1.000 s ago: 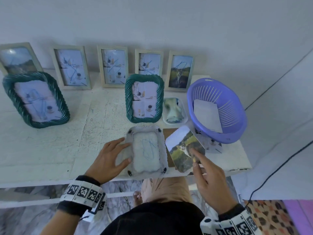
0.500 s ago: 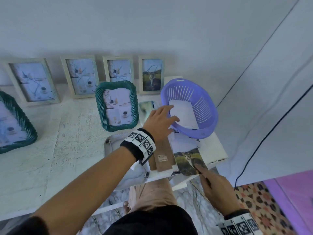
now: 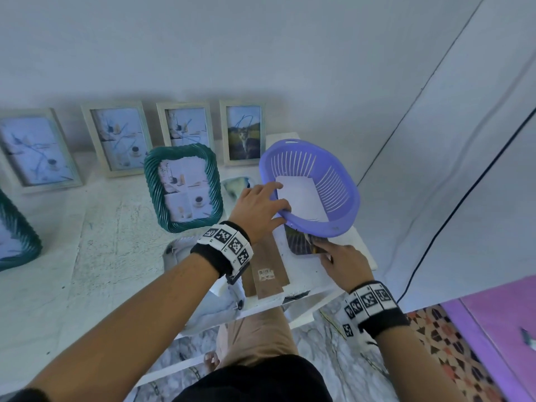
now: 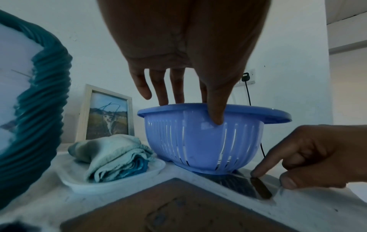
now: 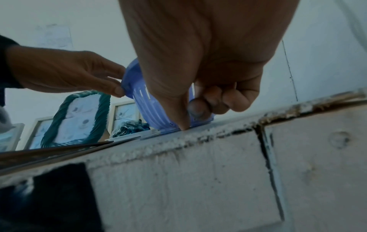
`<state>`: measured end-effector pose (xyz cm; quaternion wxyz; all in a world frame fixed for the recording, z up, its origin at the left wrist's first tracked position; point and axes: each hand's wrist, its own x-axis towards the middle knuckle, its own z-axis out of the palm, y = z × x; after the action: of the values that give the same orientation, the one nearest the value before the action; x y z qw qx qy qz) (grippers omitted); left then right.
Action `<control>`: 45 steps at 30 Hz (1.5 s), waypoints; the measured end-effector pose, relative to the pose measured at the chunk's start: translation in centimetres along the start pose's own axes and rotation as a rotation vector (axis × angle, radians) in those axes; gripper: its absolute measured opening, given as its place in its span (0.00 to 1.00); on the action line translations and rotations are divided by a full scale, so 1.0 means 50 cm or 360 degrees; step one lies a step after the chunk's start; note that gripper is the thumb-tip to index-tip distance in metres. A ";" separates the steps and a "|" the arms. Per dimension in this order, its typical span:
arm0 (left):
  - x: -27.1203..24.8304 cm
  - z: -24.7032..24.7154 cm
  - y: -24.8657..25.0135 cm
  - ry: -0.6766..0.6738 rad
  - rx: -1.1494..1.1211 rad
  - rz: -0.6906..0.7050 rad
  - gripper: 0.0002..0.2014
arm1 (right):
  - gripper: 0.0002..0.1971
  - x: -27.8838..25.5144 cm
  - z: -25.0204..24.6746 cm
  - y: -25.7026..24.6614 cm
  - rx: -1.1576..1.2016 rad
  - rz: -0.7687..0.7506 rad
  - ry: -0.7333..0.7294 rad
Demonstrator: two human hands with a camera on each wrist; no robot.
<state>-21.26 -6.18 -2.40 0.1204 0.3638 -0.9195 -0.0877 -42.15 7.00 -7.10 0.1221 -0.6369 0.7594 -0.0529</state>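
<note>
Head: your left hand grips the basket rim. The photo lies half under it on the counter.
Left wrist: fingers inside, thumb on the wall.
Right wrist: right hand, forefinger out, presses the photo.
Looks midway. Left: tuck the photo in, lower the basket.

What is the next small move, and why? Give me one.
Probably tip the basket slightly higher with the left hand. That hand grips its rim, thumb outside, fingers inside, but the base sits over the far end of the photo, while the right hand presses it onto the table with its index fingertip. More clearance should let it slide freely.
</note>
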 end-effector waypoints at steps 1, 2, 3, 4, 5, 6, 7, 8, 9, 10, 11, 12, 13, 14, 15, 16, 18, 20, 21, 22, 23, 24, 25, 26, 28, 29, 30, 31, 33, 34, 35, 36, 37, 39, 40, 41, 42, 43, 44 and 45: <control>-0.004 0.004 0.002 -0.0005 0.0013 -0.0001 0.13 | 0.20 0.006 0.002 0.001 -0.0004 -0.0002 -0.0011; -0.007 0.009 0.003 -0.0004 0.0020 -0.0005 0.13 | 0.21 0.009 0.003 0.002 -0.0002 -0.0006 -0.0012; -0.011 0.014 0.005 -0.0001 0.0017 -0.0017 0.13 | 0.21 0.006 0.004 0.004 0.0018 -0.0007 -0.0007; -0.014 0.018 0.007 0.0011 0.0005 -0.0028 0.13 | 0.20 0.001 0.004 0.007 0.0070 -0.0004 0.0004; -0.016 0.021 0.009 0.0033 -0.0012 -0.0034 0.13 | 0.19 -0.007 0.004 0.012 0.0145 0.0008 0.0023; -0.018 0.024 0.010 0.0055 -0.0029 -0.0038 0.13 | 0.17 -0.014 0.003 0.020 0.0225 0.0038 0.0052; -0.018 0.027 0.009 0.0073 -0.0046 -0.0040 0.13 | 0.15 -0.021 -0.001 0.032 0.0289 0.0091 0.0093; -0.018 0.028 0.008 0.0091 -0.0065 -0.0036 0.14 | 0.13 -0.027 -0.009 0.046 0.0332 0.0158 0.0150; -0.019 0.031 0.006 0.0104 -0.0090 -0.0029 0.14 | 0.12 -0.031 -0.023 0.060 0.0360 0.0220 0.0221; -0.020 0.034 0.003 0.0112 -0.0122 -0.0018 0.16 | 0.11 -0.033 -0.043 0.072 0.0376 0.0267 0.0307; -0.022 0.037 0.000 0.0116 -0.0155 -0.0008 0.18 | 0.11 -0.028 -0.070 0.081 0.0375 0.0293 0.0404; -0.025 0.039 -0.003 0.0117 -0.0188 0.0000 0.21 | 0.11 -0.018 -0.101 0.085 0.0353 0.0296 0.0503; -0.028 0.042 -0.005 0.0120 -0.0219 0.0004 0.24 | 0.11 0.000 -0.135 0.082 0.0317 0.0271 0.0594; -0.031 0.044 -0.006 0.0126 -0.0244 0.0003 0.27 | 0.11 0.023 -0.169 0.074 0.0272 0.0219 0.0665; -0.033 0.047 -0.007 0.0125 -0.0263 -0.0004 0.29 | 0.11 0.052 -0.200 0.060 0.0236 0.0144 0.0708; -0.035 0.049 -0.007 0.0123 -0.0276 -0.0008 0.29 | 0.12 0.083 -0.228 0.042 0.0210 0.0045 0.0715; -0.034 0.049 -0.006 0.0116 -0.0296 -0.0015 0.27 | 0.14 0.157 -0.265 -0.001 0.0162 -0.0149 0.0605; -0.031 0.048 -0.003 0.0111 -0.0320 -0.0027 0.21 | 0.14 0.242 -0.281 -0.048 0.0027 -0.0244 0.0335; -0.030 0.049 -0.002 0.0102 -0.0330 -0.0037 0.19 | 0.14 0.285 -0.279 -0.072 -0.0085 -0.0263 0.0189; -0.029 0.051 0.000 0.0097 -0.0340 -0.0050 0.19 | 0.15 0.324 -0.272 -0.096 -0.0189 -0.0268 0.0053; -0.030 0.053 0.001 0.0097 -0.0356 -0.0062 0.19 | 0.16 0.359 -0.256 -0.115 -0.0278 -0.0257 -0.0077; -0.031 0.055 0.001 0.0115 -0.0371 -0.0062 0.19 | 0.18 0.385 -0.238 -0.129 -0.0373 -0.0248 -0.0181; -0.033 0.058 0.001 0.0137 -0.0382 -0.0057 0.19 | 0.20 0.408 -0.213 -0.136 -0.0474 -0.0236 -0.0263; -0.033 0.060 0.000 0.0150 -0.0389 -0.0051 0.19 | 0.22 0.422 -0.188 -0.138 -0.0574 -0.0220 -0.0332; -0.034 0.064 -0.001 0.0132 -0.0380 -0.0065 0.21 | 0.26 0.436 -0.143 -0.136 -0.0764 -0.0184 -0.0479; -0.033 0.064 -0.003 0.0116 -0.0365 -0.0069 0.23 | 0.27 0.443 -0.126 -0.135 -0.0826 -0.0160 -0.0542; -0.032 0.062 -0.003 0.0109 -0.0347 -0.0068 0.24 | 0.28 0.446 -0.116 -0.136 -0.0856 -0.0131 -0.0582; -0.030 0.060 -0.003 0.0102 -0.0326 -0.0063 0.24 | 0.30 0.451 -0.110 -0.137 -0.0876 -0.0107 -0.0590; -0.028 0.055 -0.003 0.0086 -0.0297 -0.0044 0.20 | 0.40 0.463 -0.104 -0.136 -0.0885 -0.0051 -0.0578; -0.028 0.054 -0.002 0.0078 -0.0295 -0.0042 0.19 | 0.45 0.465 -0.104 -0.135 -0.0868 -0.0031 -0.0576; -0.029 0.052 -0.003 0.0074 -0.0296 -0.0049 0.19 | 0.47 0.467 -0.105 -0.137 -0.0823 -0.0017 -0.0566; -0.030 0.052 -0.003 0.0074 -0.0303 -0.0055 0.19 | 0.45 0.463 -0.111 -0.140 -0.0777 -0.0004 -0.0533; -0.032 0.050 -0.003 0.0075 -0.0317 -0.0055 0.19 | 0.40 0.458 -0.118 -0.143 -0.0752 -0.0005 -0.0465; -0.035 0.047 -0.002 0.0070 -0.0347 -0.0045 0.20 | 0.27 0.441 -0.139 -0.145 -0.0720 -0.0056 -0.0281; -0.037 0.043 -0.001 0.0098 -0.0372 -0.0033 0.20 | 0.20 0.432 -0.153 -0.146 -0.0674 -0.0108 -0.0238; -0.040 0.039 -0.001 0.0147 -0.0419 -0.0035 0.21 | 0.14 0.419 -0.170 -0.147 -0.0587 -0.0141 -0.0229; -0.044 0.034 -0.002 0.0205 -0.0494 -0.0060 0.20 | 0.12 0.411 -0.186 -0.144 -0.0457 -0.0161 -0.0209; -0.048 0.025 -0.005 0.0242 -0.0593 -0.0115 0.19 | 0.13 0.402 -0.206 -0.142 -0.0309 -0.0164 -0.0158; -0.053 0.016 -0.008 0.0273 -0.0688 -0.0175 0.18 | 0.15 0.391 -0.228 -0.141 -0.0166 -0.0169 -0.0075; -0.058 0.007 -0.013 0.0321 -0.0766 -0.0227 0.17 | 0.16 0.375 -0.253 -0.143 -0.0033 -0.0188 0.0036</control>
<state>-18.89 -4.59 -3.36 0.2881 0.3953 -0.8276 -0.2753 -41.52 -13.64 4.59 0.1035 -0.6812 0.7223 -0.0593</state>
